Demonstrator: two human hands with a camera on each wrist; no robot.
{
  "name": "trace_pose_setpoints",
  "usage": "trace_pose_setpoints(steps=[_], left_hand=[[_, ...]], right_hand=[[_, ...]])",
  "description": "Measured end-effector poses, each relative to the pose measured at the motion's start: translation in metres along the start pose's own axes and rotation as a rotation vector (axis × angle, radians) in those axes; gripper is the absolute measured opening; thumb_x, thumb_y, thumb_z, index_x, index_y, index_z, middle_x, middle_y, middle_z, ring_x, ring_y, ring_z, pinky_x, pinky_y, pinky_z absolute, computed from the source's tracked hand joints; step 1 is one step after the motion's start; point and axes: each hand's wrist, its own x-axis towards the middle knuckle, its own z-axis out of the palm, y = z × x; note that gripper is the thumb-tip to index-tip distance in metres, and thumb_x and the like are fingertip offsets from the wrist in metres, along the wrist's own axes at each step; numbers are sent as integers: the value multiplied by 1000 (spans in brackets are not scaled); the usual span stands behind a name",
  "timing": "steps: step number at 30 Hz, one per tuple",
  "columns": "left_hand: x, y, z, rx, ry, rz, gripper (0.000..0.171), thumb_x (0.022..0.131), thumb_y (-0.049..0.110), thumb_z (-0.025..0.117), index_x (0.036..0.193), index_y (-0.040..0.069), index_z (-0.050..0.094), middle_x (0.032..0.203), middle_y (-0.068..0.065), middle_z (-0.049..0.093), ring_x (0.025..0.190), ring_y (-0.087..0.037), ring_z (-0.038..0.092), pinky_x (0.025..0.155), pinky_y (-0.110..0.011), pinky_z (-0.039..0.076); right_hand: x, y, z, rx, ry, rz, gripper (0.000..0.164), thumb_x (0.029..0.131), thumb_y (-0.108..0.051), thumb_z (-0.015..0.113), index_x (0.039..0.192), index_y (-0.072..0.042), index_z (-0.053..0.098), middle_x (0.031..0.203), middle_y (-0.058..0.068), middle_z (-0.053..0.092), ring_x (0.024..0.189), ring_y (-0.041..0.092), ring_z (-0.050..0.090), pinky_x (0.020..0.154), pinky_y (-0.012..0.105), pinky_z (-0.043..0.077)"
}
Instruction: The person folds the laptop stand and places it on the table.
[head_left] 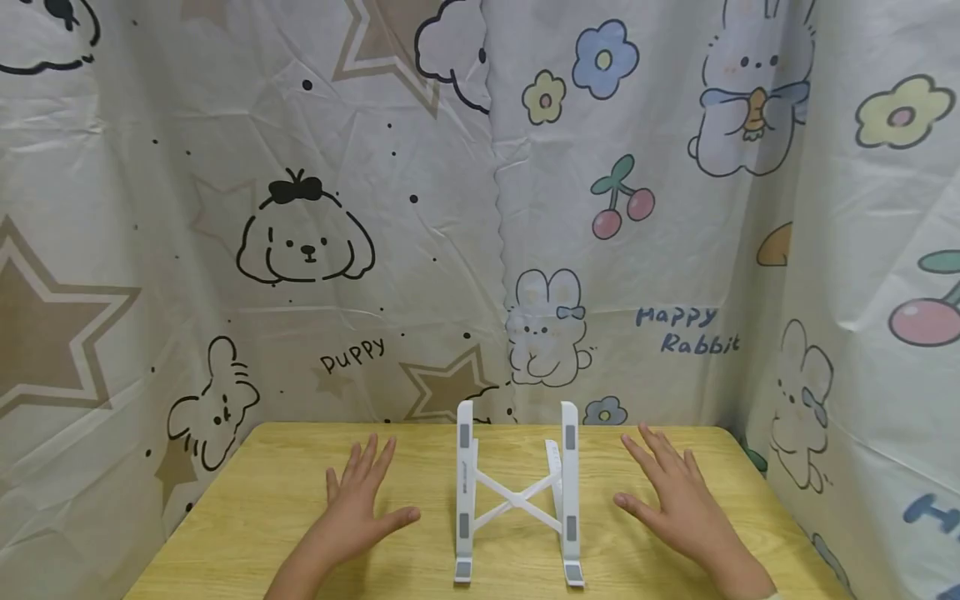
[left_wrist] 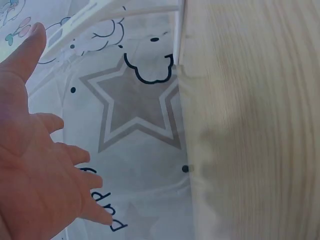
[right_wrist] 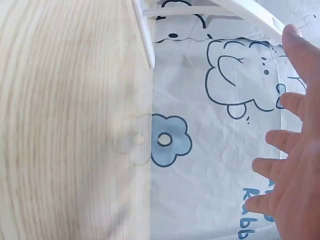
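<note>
A white folding laptop stand (head_left: 466, 492) stands unfolded on the wooden table, its two long rails joined by an X-shaped brace, with grey pads along the rails. To its left is my left hand (head_left: 358, 508), fingers spread and apart from the stand. On the other side my right hand (head_left: 675, 504) is likewise spread, touching nothing. The left wrist view shows the left hand (left_wrist: 42, 165) with part of the stand (left_wrist: 145, 11) at the top. In the right wrist view, the right hand (right_wrist: 300, 165) appears at the right edge, a stand rail (right_wrist: 250, 15) above it.
The light wooden table (head_left: 240, 500) ends at a back edge just beyond the stand. Behind and along both sides hangs a pale curtain (head_left: 420, 275) printed with puppies, rabbits, stars, flowers and cherries.
</note>
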Motion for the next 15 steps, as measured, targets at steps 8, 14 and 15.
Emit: trace_pose_setpoints(steps=[8,14,15], left_hand=[[1,8,0,-162,-18,-15,106,87,55,76,165,14,17,170,-20,10,155,-49,3,109,-84,-5],[2,8,1,-217,-29,-28,104,88,56,74,165,16,17,170,-19,12,155,-47,9,114,-79,5],[2,8,2,-233,-31,-34,104,88,56,74,165,17,17,170,-18,12,154,-46,10,116,-78,8]], right_hand=[[1,-8,-1,92,-25,31,79,94,-54,69,157,-15,42,161,19,37,141,49,41,107,77,32],[-1,-9,4,154,-49,59,77,94,-54,68,156,-14,43,160,19,39,141,48,41,105,75,38],[-1,-8,5,163,-56,67,78,94,-55,68,156,-14,43,160,19,39,141,49,41,105,75,38]])
